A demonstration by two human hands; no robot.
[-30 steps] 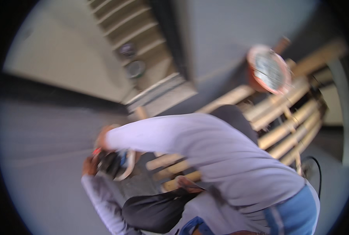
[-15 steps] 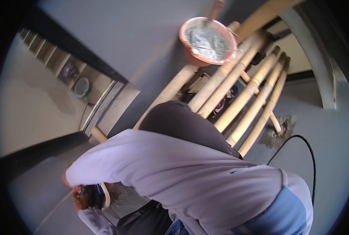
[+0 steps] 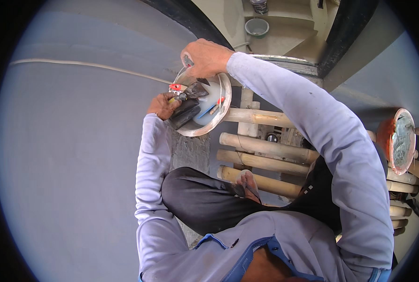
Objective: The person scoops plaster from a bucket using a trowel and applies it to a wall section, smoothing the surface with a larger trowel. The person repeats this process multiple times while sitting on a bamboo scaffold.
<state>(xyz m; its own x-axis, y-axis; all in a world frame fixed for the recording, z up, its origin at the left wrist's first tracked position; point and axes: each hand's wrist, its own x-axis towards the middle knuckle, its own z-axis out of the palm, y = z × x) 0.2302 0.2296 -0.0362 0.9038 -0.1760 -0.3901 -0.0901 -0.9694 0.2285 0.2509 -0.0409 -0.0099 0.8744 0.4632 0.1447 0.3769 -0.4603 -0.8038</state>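
A round whitish bucket (image 3: 224, 101) stands ahead of me near the wall, with its wire handle at the far side. Inside lie dark flat pieces (image 3: 185, 115), a blue strip (image 3: 207, 111) and a small red-tipped tool (image 3: 220, 100) above a pale bottom. My left hand (image 3: 162, 105) is closed at the bucket's left rim, around a small yellow-and-grey piece whose kind is unclear. Above the far rim my right hand (image 3: 207, 57) is closed too; a bit of grey and red shows at its fingers, too little to name. An orange-red piece (image 3: 175, 87) lies beside the left hand.
Bamboo poles (image 3: 266, 145) form a platform under and beside my crossed legs. An orange basin of grey mortar (image 3: 402, 141) stands at the right. A pale cable (image 3: 92, 65) runs along the grey wall to the bucket. Below the opening ahead sits another bucket (image 3: 257, 28).
My view has swung left toward the wall, so the mortar basin now appears at the right. The bucket and both hands, largely hidden behind my sleeve before, are in plain sight.
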